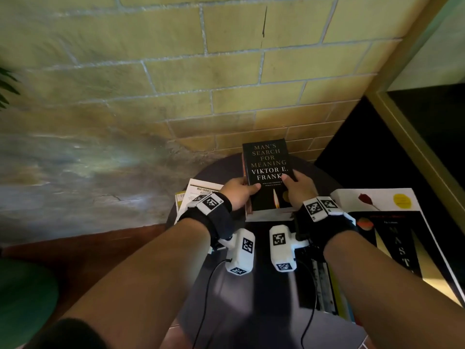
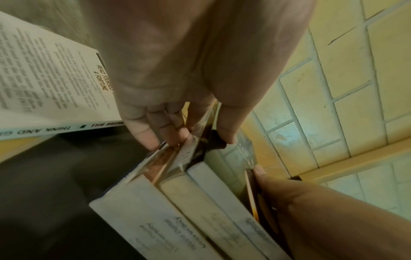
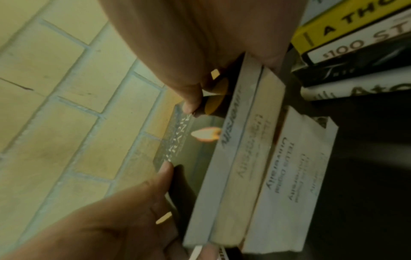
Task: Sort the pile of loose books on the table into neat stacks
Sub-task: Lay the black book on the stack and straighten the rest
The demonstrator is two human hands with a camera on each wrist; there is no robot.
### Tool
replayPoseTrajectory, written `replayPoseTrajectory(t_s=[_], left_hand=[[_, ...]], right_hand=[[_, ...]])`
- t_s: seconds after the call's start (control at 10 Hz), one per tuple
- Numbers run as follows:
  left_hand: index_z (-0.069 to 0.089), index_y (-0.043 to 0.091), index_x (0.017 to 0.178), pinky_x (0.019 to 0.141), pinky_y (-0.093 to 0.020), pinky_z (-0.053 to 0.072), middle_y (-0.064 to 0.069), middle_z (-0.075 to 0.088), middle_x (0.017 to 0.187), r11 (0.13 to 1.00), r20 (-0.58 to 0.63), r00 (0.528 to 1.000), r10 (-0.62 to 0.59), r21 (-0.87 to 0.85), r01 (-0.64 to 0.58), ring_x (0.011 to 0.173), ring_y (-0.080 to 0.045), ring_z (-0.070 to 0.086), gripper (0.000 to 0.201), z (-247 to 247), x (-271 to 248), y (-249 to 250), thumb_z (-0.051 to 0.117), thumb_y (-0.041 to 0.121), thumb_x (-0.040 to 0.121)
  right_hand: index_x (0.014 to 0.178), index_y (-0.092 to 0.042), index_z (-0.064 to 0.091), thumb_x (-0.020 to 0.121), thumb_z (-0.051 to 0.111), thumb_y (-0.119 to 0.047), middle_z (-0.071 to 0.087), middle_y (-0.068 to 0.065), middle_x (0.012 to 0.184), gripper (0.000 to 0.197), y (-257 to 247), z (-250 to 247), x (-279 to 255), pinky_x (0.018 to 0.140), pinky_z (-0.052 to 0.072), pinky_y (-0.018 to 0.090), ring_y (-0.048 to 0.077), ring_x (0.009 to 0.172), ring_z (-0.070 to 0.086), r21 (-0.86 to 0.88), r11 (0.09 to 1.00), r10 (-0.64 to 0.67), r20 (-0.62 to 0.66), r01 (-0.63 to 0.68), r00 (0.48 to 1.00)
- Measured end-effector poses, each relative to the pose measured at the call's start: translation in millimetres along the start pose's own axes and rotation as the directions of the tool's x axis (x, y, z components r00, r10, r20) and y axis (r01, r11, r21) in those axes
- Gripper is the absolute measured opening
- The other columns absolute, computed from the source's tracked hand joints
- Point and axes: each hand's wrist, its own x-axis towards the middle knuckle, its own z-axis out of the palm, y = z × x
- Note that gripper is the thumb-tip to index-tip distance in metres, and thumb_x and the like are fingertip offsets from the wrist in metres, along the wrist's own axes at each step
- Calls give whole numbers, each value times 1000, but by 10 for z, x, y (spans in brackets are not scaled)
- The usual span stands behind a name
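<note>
Black book [image 1: 268, 172] sat gripped by the left hand [image 1: 237, 193] and right hand [image 1: 299, 191] on one small stack [image 3: 255, 167], while other books [image 1: 392, 222] waited.

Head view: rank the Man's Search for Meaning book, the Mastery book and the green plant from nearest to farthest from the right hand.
1. Man's Search for Meaning book: held by the right hand, at centre.
2. Mastery book: just right, atop the stack.
3. Green plant: far left edge.

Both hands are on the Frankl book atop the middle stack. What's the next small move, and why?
Probably nudge the two upper books back and square them. The left hand and right hand grip the black book, but the bottom book juts out toward the person.
</note>
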Motion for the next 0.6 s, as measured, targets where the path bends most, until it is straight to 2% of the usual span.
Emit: replayPoseTrajectory(t_s=[0.1,0.2,0.3,0.4,0.5,0.6], left_hand=[[60,11,123,108,-45,43,-13,65,124,999,0,999,40,7,-40,116,-30,61,33,11,127,-93,59,24,92],[61,18,124,106,-45,44,-9,66,125,994,-14,997,73,78,-72,116,-28,61,51,18,181,-95,61,41,79],[59,12,125,103,-48,47,-16,63,127,995,-41,996,76,66,-73,118,-35,59,42,34,155,-62,59,33,88],[57,14,128,103,-49,46,-17,62,128,993,-62,995,84,82,-79,119,-36,58,45,49,164,-107,56,37,89],[56,28,129,106,-50,43,-12,61,130,992,-47,996,80,98,-75,123,-32,55,70,35,334,-257,53,61,67],[57,22,127,105,-53,42,-17,56,135,996,-80,995,60,71,-55,126,-38,51,57,41,290,-193,58,47,75]], right_hand=[[127,-19,58,99,44,-28,55,10,130,33,25,30,37,82,38,26,23,109,57,24,999,28,-14,-28,999],[128,-20,57,99,44,-29,54,10,130,34,16,50,59,81,37,27,23,111,57,34,999,34,-16,-33,999],[128,-22,58,98,44,-29,57,10,127,33,5,73,80,80,40,27,22,105,59,31,999,40,-8,-40,999],[129,-21,57,99,44,-28,57,10,126,34,-2,84,75,81,40,27,20,100,59,28,999,41,-6,-41,999],[129,-21,57,99,44,-28,59,9,125,34,-4,74,77,82,39,27,22,105,59,13,999,42,2,-42,999],[128,-22,58,98,44,-29,60,7,125,33,-19,78,66,89,44,31,25,111,58,-14,999,51,2,-51,999]])
